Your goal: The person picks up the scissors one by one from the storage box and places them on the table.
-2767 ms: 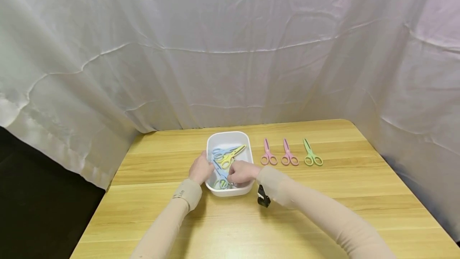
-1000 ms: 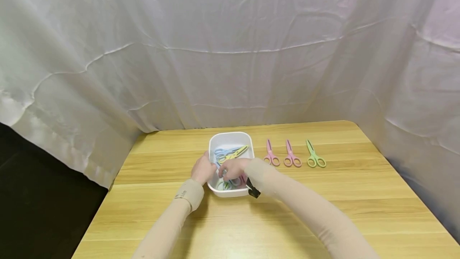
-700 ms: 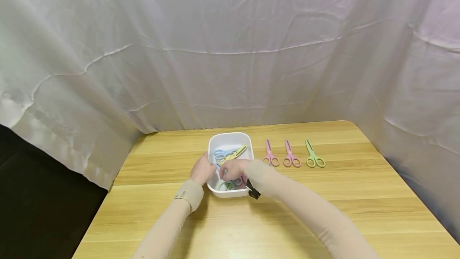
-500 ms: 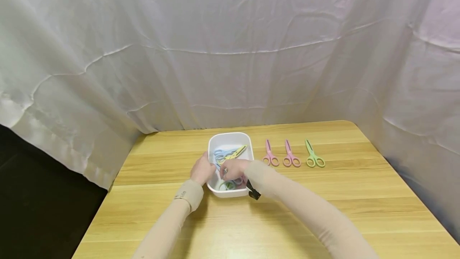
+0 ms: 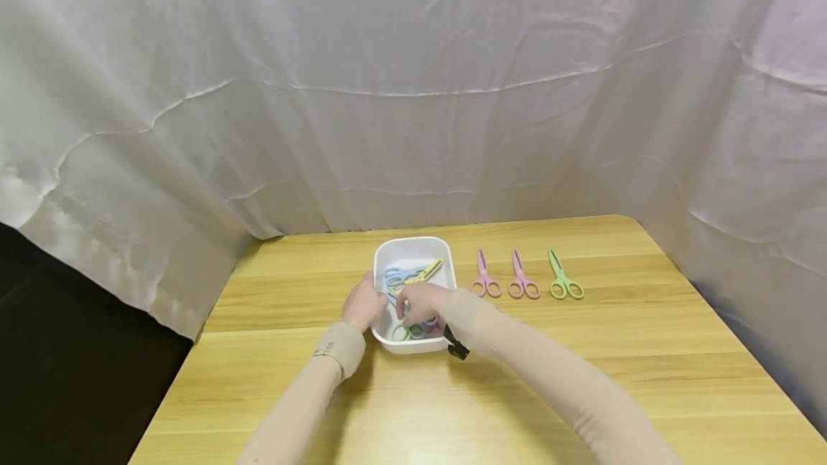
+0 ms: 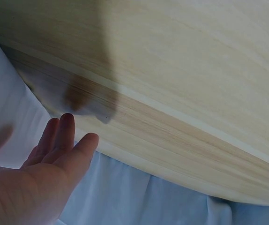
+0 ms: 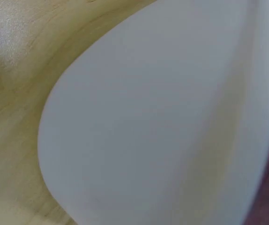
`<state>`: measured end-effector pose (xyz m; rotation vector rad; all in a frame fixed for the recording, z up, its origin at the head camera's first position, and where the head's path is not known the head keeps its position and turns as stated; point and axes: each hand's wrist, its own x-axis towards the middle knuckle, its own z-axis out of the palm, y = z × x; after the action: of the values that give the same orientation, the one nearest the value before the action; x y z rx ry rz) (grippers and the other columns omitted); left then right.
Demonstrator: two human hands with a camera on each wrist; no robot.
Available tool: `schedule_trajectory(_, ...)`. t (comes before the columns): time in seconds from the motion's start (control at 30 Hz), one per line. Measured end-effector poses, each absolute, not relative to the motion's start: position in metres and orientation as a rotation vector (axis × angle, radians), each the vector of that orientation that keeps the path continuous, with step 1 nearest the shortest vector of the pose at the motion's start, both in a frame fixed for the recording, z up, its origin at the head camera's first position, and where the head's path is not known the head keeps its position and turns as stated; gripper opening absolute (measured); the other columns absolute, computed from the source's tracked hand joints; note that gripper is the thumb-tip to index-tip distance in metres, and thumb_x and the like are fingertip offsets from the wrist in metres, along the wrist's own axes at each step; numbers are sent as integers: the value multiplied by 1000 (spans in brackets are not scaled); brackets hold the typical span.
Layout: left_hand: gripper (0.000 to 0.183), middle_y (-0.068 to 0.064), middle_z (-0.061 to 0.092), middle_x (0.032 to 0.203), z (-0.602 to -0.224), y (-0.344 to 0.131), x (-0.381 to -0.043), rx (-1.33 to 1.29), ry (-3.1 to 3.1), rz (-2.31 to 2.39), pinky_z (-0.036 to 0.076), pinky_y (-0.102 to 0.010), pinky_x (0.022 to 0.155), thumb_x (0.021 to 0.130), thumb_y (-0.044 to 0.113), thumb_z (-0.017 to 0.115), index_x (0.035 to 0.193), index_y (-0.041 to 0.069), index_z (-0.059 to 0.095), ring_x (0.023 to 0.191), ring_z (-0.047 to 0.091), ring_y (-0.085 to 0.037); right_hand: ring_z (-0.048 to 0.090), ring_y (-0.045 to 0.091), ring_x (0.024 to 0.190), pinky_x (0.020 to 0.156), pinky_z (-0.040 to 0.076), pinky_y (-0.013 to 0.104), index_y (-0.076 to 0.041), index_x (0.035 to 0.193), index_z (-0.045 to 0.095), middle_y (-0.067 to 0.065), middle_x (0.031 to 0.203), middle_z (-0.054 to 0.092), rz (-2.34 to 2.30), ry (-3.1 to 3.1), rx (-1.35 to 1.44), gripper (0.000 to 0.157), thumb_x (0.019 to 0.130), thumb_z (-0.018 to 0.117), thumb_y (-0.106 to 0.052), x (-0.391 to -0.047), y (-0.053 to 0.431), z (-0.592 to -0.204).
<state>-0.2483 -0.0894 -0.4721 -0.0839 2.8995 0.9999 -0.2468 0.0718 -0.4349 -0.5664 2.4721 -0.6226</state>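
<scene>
A white plastic bin (image 5: 413, 348) stands on the table with several scissors inside, among them light blue scissors (image 5: 394, 277), yellow scissors (image 5: 431, 271) and scissors with pale green handles (image 5: 401, 334). My left hand (image 5: 365, 303) rests at the bin's left wall; in the left wrist view its fingers (image 6: 83, 147) stretch out alongside the white wall. My right hand (image 5: 423, 301) reaches down into the bin, fingertips bent right at the pale green handles. Whether it grips them I cannot tell. The right wrist view shows only the bin's outer wall (image 7: 134, 117).
Right of the bin lie two pink scissors (image 5: 486, 285) (image 5: 522, 285) and one green pair (image 5: 566, 288), in a row with blades pointing away. A black strap end (image 5: 456, 344) hangs at the right wrist. Grey curtains (image 5: 413, 128) surround the wooden table (image 5: 646, 343).
My right hand has shifted a little left and away inside the bin since the first frame. Under its fingertips the pale green handles have spread slightly. My left hand stays at the bin.
</scene>
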Motion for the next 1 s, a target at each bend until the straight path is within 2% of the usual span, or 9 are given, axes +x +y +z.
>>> schedule_trajectory(0.2,66,-24,65,128,-471,-89,-248,-86,2890,1004,60,-36,69,84,9,55,148,0,42,93,67,-30,64,15,63,51,58,28,-16,96,72,5,101,66,-578,2540,-591,12,85,76,-12,-250,70,-441)
schedule_trajectory(0.3,66,-24,66,127,-471,-90,-248,-84,2891,1003,60,-36,68,84,9,55,148,0,42,92,68,-30,64,14,56,49,56,26,-17,97,73,5,104,67,-547,2561,-595,13,85,76,-14,-253,69,-447)
schedule_trajectory(0.43,65,-24,66,126,-471,-90,-248,-77,2892,1002,61,-35,67,84,9,55,148,0,42,91,68,-30,63,13,56,49,53,23,-18,97,74,5,111,69,-488,2600,-645,14,84,76,-15,-254,68,-448)
schedule_trajectory(0.57,66,-25,65,128,-472,-90,-249,-75,2896,1002,61,-37,71,85,9,56,148,0,42,96,68,-32,67,13,77,65,55,25,-18,97,77,5,115,72,-408,2678,-736,19,79,76,-11,-255,69,-445)
schedule_trajectory(0.67,67,-25,64,130,-473,-90,-249,-74,2901,1002,62,-40,74,85,9,57,149,-1,41,100,68,-33,63,14,89,75,54,27,-16,92,77,2,107,74,-373,2712,-788,19,75,74,-7,-257,70,-444)
schedule_trajectory(0.83,65,-24,66,128,-473,-90,-249,-67,2920,990,61,-42,76,84,9,57,147,0,44,98,68,-33,60,14,79,71,52,26,-14,78,69,0,87,69,-401,2711,-821,10,75,71,-5,-260,73,-448)
schedule_trajectory(1.0,63,-23,66,127,-473,-89,-249,-65,2929,984,61,-43,78,84,9,57,146,1,45,98,67,-32,56,13,74,68,48,24,-15,72,62,0,81,66,-431,2721,-779,17,79,67,-1,-257,72,-444)
